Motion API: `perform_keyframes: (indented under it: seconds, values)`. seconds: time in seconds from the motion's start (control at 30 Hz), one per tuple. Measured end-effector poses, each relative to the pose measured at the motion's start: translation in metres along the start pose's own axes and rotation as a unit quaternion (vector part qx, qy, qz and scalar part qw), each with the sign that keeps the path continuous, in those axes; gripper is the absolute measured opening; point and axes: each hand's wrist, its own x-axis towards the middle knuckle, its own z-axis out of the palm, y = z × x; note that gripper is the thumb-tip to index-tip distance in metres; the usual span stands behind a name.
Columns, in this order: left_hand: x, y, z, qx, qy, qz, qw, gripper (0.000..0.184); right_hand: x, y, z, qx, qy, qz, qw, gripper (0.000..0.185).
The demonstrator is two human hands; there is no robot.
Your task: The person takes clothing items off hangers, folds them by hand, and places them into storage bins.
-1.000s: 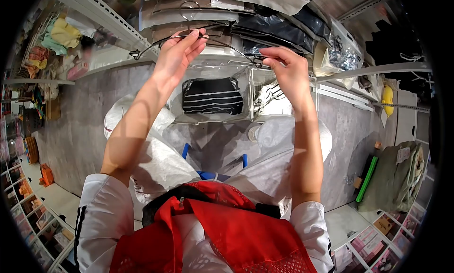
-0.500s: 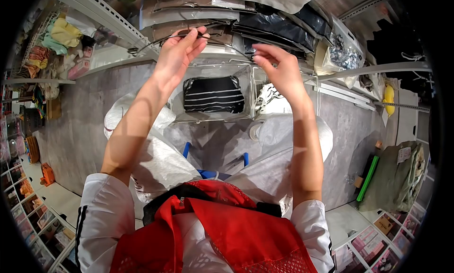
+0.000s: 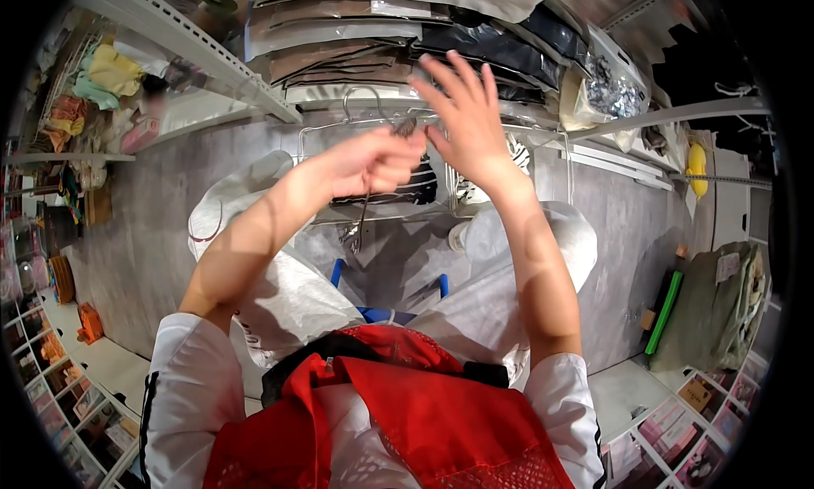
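My left hand (image 3: pixel 377 160) is closed around a dark metal clip hanger (image 3: pixel 365 208), partly smeared by motion. The hanger's hook shows above the hand, and one clip hangs below it. My right hand (image 3: pixel 468 120) has its fingers spread, close to the right of the left hand, with nothing in it. Beneath the hands are a clear bin holding folded black-and-white striped fabric (image 3: pixel 424 182) and, to its right, another bin with white-and-black fabric (image 3: pixel 471 191).
Plastic-wrapped garments (image 3: pixel 339 36) are stacked on the shelf ahead. A white slotted post (image 3: pixel 191 44) stands front left. A metal rail (image 3: pixel 670 116) crosses at right. Blue legs of a seat (image 3: pixel 337 274) show between my knees. Olive fabric (image 3: pixel 712 311) hangs right.
The hanger has turned from lying crosswise to hanging down, and my left hand has moved right and lower. My right hand has let go of it and opened, its fingers now pointing up.
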Motion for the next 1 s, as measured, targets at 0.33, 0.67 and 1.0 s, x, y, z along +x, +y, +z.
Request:
perform_keyframes:
  seconds: [0.33,0.67,1.0]
  values:
    - [0.005,-0.014,-0.021,0.648,0.222,0.208,0.698,0.019,-0.03,0.006,0.008,0.133,-0.083,0.045,0.987,0.01]
    - [-0.01,0.03,-0.016,0.728,0.365,0.405,0.416,0.025,-0.029,0.03,-0.039,0.029,0.179,0.114,0.977,0.01]
    - [-0.041,0.039,0.003,0.753,0.426,0.404,0.299,0.056,-0.023,0.053,-0.092,0.014,0.425,0.191,0.885,0.011]
